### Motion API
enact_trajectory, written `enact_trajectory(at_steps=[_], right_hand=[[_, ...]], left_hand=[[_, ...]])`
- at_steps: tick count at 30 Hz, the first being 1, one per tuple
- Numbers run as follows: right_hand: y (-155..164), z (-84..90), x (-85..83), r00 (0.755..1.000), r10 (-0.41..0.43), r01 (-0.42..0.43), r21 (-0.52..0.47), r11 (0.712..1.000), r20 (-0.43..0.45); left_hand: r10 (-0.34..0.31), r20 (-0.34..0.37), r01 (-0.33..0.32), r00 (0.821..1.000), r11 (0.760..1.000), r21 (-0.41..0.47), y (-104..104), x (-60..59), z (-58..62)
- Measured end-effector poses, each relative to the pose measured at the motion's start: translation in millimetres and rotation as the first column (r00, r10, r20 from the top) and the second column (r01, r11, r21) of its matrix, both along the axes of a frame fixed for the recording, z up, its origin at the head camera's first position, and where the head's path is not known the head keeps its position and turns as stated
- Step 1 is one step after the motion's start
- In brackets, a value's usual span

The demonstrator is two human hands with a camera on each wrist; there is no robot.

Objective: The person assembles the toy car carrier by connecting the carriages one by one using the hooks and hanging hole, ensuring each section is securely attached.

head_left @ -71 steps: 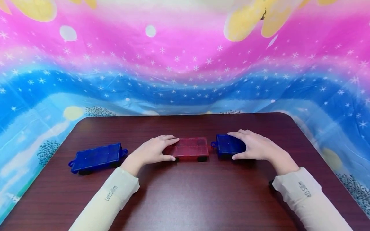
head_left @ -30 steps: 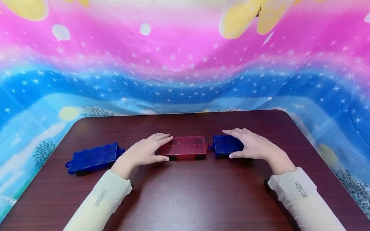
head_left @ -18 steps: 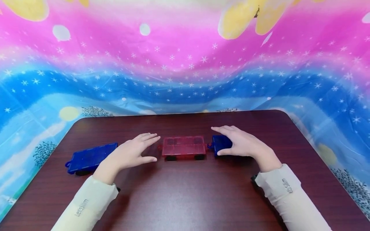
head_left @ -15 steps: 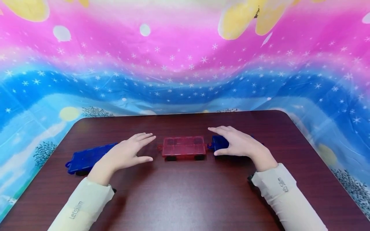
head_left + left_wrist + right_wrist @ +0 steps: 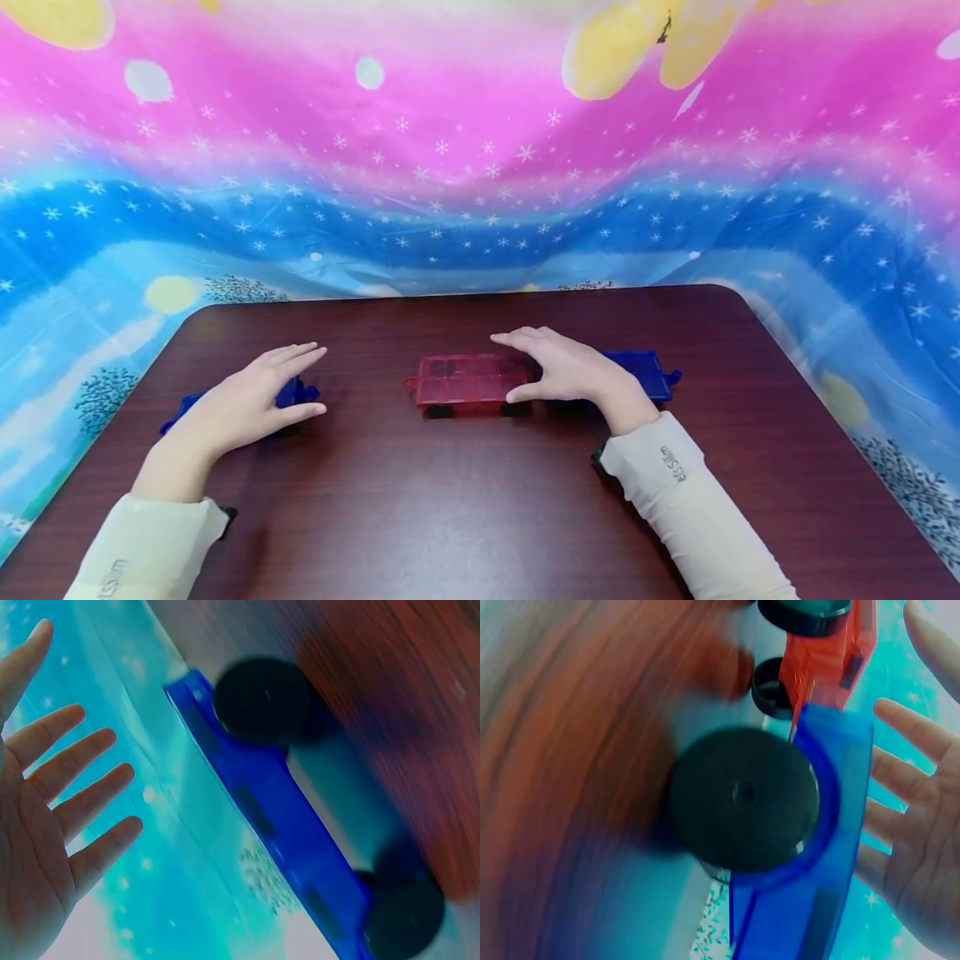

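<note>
On the dark wooden table [image 5: 465, 500] stand three flat wheeled toy carts. A red cart [image 5: 461, 381] sits in the middle, and a blue cart [image 5: 637, 373] lies end to end against its right side. My right hand [image 5: 558, 371] lies flat over where they meet, fingers straight; in the right wrist view the blue cart [image 5: 821, 825], its black wheel [image 5: 742, 799] and the red cart [image 5: 829, 660] show beside my fingers [image 5: 900, 825]. My left hand [image 5: 255, 393] is spread over the other blue cart [image 5: 294, 390] at the left. That cart [image 5: 277, 817] lies apart from my straight fingers [image 5: 82, 795].
A bright pink and blue starry cloth [image 5: 480, 167] hangs behind and around the table. The table's rounded far corners and side edges lie close to the outer carts. Bare wood fills the near half between my sleeves [image 5: 675, 492].
Both hands have moved left. My left hand let go of the red cart and went over the left blue cart. My right hand slid off the right blue cart toward the red cart's end.
</note>
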State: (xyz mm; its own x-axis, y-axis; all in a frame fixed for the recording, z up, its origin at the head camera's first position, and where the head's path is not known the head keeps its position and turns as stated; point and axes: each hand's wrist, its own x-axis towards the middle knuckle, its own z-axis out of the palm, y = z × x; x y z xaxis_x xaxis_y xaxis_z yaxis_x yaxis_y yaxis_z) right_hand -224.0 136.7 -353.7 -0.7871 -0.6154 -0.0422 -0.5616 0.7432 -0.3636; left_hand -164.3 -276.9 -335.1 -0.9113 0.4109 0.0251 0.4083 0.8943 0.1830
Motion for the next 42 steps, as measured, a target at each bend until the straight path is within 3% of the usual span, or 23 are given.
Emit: enact_trajectory(at_steps=[8, 16, 21, 36, 42], right_hand=[[-15.1, -5.6, -0.4, 0.999, 0.016, -0.015, -0.022, 1.000, 0.031], [-31.2, -7.7, -1.2, 0.997, 0.067, -0.066, -0.025, 0.998, 0.027], [-37.4, -9.0, -0.4, 0.995, 0.093, -0.092, -0.030, 0.995, 0.041], [-44.8, -9.7, 2.8, 0.994, 0.108, -0.109, 0.027, 0.994, 0.017], [-44.6, -9.2, 3.3, 0.995, 0.102, -0.102, 0.041, 0.994, 0.000]], left_hand=[[0.061, 0.038, -0.061, 0.997, 0.998, -0.005, -35.2, 6.9, 2.7], [0.120, 0.095, -0.120, 0.988, 0.993, -0.007, -53.8, 13.7, -11.0], [0.124, 0.105, -0.125, 0.987, 0.992, 0.004, -58.7, 17.0, -18.2], [0.100, 0.102, -0.099, 0.990, 0.995, -0.016, -66.0, 8.8, -32.6], [0.111, 0.086, -0.107, 0.990, 0.993, -0.050, -65.1, 4.9, -31.2]])
